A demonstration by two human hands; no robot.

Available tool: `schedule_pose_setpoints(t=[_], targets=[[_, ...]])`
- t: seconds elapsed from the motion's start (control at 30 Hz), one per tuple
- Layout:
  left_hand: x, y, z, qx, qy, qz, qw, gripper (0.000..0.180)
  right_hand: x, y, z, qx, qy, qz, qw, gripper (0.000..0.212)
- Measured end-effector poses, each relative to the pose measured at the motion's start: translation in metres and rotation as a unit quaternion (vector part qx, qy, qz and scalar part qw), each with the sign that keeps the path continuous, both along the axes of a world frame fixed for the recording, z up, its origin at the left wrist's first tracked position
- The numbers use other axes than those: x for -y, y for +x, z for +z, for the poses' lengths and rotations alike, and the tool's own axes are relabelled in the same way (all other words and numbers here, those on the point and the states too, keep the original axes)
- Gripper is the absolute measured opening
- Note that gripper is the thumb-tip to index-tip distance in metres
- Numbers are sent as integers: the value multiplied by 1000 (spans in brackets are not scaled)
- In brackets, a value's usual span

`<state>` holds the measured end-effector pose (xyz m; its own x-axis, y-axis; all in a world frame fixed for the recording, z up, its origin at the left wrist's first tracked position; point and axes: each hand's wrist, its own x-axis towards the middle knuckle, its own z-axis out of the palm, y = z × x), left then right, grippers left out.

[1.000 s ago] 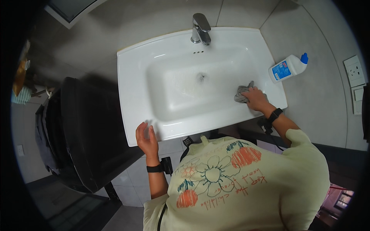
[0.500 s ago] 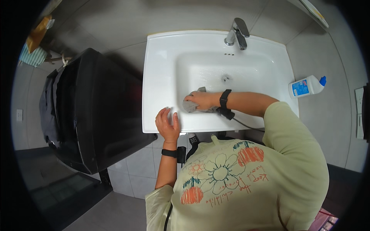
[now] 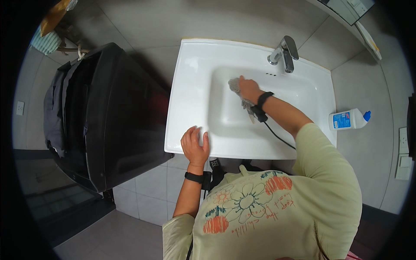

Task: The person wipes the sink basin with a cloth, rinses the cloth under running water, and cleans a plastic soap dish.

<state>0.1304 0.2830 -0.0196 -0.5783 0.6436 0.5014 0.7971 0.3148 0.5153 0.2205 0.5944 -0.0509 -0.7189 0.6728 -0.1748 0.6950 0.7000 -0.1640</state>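
Observation:
My right hand (image 3: pixel 250 89) grips a grey cloth (image 3: pixel 234 85) and presses it against the far inner wall of the white sink (image 3: pixel 190 82), left of the overflow holes. Part of the cloth hangs below the hand, next to the wrist strap and its small black box. The fingertips are partly hidden by the hand and cloth. My left hand (image 3: pixel 195 145) rests on the sink's near left edge with its fingers apart, holding nothing.
A chrome faucet (image 3: pixel 285 54) stands at the sink's back right. On the right edge lies a white bottle with a blue cap (image 3: pixel 349 119). A black appliance (image 3: pixel 117 117) stands to the left. A black cable (image 3: pixel 279 136) trails from my right wrist.
My right hand has moved the cloth from the sink's near left side to its far wall. My left hand stays on the near left edge. The whole view has shifted slightly.

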Motion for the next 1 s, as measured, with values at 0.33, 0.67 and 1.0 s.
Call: schedule_pose_setpoints(t=[0.33, 0.67, 1.0], targets=[[-1, 2, -4, -17, 2, 8, 1000, 22, -48, 198, 113, 17, 35, -249, 968, 59], [-2, 5, 1, -44, -6, 13, 999, 16, -81, 261, -44, 2, 120, -261, 958, 68], [-2, 6, 1, -52, -6, 8, 999, 13, -37, 152, -56, -146, -38, -81, 985, 64]])
